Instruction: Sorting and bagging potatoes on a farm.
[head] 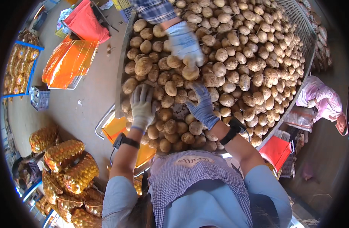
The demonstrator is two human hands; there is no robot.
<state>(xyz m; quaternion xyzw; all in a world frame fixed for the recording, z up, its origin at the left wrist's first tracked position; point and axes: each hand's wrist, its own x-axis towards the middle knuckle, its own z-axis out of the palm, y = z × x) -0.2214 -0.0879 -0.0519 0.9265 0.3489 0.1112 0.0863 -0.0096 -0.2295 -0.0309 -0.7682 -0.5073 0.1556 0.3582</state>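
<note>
A large heap of dirt-covered potatoes (233, 62) lies on a wide metal sorting table (120, 71). My left hand (142, 108), in a pale knitted glove, rests palm down on potatoes by the table's left side, its fingers pointing away from me. My right hand (202, 105), in a blue-grey glove, lies on potatoes with its thumb and fingers spread, beside a small bare patch of the table. Whether either palm covers a potato is hidden. More potatoes (171, 131) lie between my forearms, against my checked apron (191, 173).
Across the table, a co-worker's gloved hand (185, 42) reaches over a potato just beyond my hands. Filled net sacks (64, 156) lie at lower left. Orange bags (71, 61) hang at left, a red bag (275, 151) at right. Another person (320, 97) bends at far right.
</note>
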